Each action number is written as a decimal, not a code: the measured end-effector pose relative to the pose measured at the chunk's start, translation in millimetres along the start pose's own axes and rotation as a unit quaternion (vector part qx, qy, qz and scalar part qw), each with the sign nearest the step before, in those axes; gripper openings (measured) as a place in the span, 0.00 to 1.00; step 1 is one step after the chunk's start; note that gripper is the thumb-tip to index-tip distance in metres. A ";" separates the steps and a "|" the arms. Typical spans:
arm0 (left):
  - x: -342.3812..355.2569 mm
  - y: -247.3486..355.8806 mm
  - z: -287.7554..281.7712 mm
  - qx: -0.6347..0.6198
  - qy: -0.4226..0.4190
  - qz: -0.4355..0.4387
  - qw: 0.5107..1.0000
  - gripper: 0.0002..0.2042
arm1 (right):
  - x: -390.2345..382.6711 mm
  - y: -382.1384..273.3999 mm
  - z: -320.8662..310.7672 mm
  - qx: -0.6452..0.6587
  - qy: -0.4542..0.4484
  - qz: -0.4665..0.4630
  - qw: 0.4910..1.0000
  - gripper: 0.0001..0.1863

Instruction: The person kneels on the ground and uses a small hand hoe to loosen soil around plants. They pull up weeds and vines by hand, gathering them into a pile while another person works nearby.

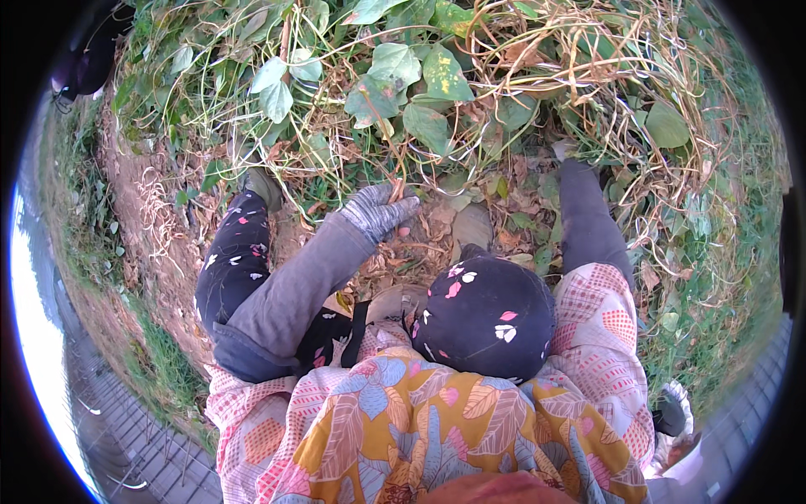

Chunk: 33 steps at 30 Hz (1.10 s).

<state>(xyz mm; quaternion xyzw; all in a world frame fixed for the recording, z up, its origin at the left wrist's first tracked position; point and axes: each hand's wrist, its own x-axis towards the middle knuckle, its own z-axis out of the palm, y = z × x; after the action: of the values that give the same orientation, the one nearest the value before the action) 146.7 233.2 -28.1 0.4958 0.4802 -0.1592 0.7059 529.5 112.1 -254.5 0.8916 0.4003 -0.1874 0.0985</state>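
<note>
The left hand (378,213), in a grey streaked glove, reaches forward and rightward, back of the hand up, its grey-sleeved forearm slanting in over the patterned trouser leg (239,252). Its fingers are partly curled about a brown stem (397,190); whether they grip it I cannot tell. The leafy vines (395,71) lie just beyond this hand, with dry leaves (441,220) on the soil beside its fingertips. Well to its right, the right arm (583,210) stretches straight ahead; the right hand (565,150) is mostly hidden among the vines, so its opening and hold cannot be told.
</note>
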 end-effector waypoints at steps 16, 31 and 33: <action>-36.5 -23.7 5.5 -0.121 0.061 0.110 0.985 0.09 | -50.6 11.3 31.6 -0.073 -0.127 -0.045 0.988 0.27; -34.4 -38.0 -30.6 -0.059 0.034 0.167 0.984 0.09 | -148.7 116.9 -254.3 0.215 0.154 0.119 0.957 0.18; -30.0 -38.2 -33.1 -0.049 0.018 0.164 0.985 0.10 | -144.0 152.3 -244.3 0.044 0.247 0.019 0.968 0.20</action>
<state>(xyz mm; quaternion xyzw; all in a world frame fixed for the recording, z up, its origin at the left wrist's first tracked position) 88.0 236.5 -25.4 0.5349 0.4125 -0.0088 0.7373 618.5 -6.4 31.3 0.9210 0.3868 0.0234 -0.0394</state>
